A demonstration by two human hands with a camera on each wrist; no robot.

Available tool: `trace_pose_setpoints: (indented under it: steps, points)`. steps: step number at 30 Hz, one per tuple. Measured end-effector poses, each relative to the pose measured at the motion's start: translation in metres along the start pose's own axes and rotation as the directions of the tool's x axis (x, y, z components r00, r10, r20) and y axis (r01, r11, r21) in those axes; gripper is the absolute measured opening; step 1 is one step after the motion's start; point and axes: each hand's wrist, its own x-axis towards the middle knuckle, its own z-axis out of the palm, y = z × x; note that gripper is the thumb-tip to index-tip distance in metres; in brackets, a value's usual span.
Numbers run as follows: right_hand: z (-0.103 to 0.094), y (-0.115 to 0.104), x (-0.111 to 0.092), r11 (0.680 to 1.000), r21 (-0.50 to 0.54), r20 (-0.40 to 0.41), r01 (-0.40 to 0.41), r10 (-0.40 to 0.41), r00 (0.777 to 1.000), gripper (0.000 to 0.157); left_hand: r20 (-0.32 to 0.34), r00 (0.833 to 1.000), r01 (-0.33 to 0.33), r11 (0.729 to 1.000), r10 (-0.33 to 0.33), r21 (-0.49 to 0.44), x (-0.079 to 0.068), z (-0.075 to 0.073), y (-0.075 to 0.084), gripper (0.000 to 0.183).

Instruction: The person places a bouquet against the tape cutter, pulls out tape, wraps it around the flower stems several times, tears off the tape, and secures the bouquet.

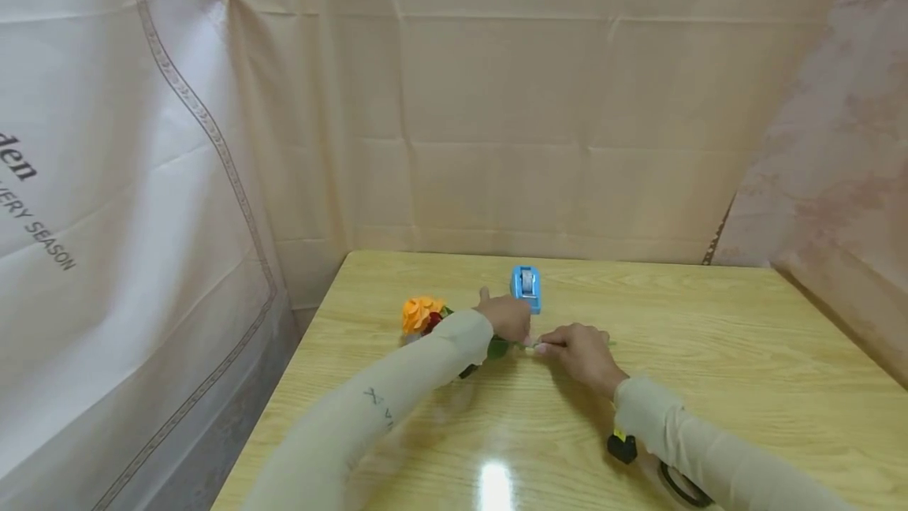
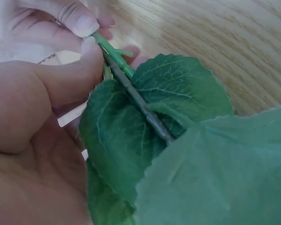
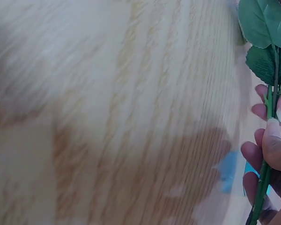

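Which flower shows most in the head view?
The orange flower, with many petals visible; only a small patch of the red flower shows, beside the left sleeve.

A pale yellow table (image 1: 709, 322) with streaked wood grain has a rounded far left corner and a bright reflection on its near part. A blue tape dispenser (image 1: 535, 298) stands directly on its far part, left of the middle. Whether the orange flower (image 1: 420, 314), farther left, touches the wood cannot be told.
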Motion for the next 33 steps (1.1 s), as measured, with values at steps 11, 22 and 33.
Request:
trace_pose_setpoints:
  steps: [11, 22, 33]
  points:
    - [0.003, 0.002, -0.001, 1.0, 0.005, -0.028, 0.02, -0.02, 0.999, 0.014, 0.054, 0.999, 0.009, 0.995, -0.004, -0.103, -0.009, -0.005, -0.007, 0.037]
    - [0.004, 0.002, 0.002, 0.999, 0.033, -0.002, -0.019, 0.019, 1.0, 0.019, -0.037, 0.999, 0.02, 0.992, -0.024, -0.122, -0.007, 0.0, -0.008, 0.018]
    - [0.004, 0.003, 0.001, 1.0, 0.005, 0.032, -0.016, 0.016, 0.999, 0.02, -0.179, 0.984, 0.009, 0.996, 0.007, 0.087, -0.001, 0.017, -0.001, 0.011]
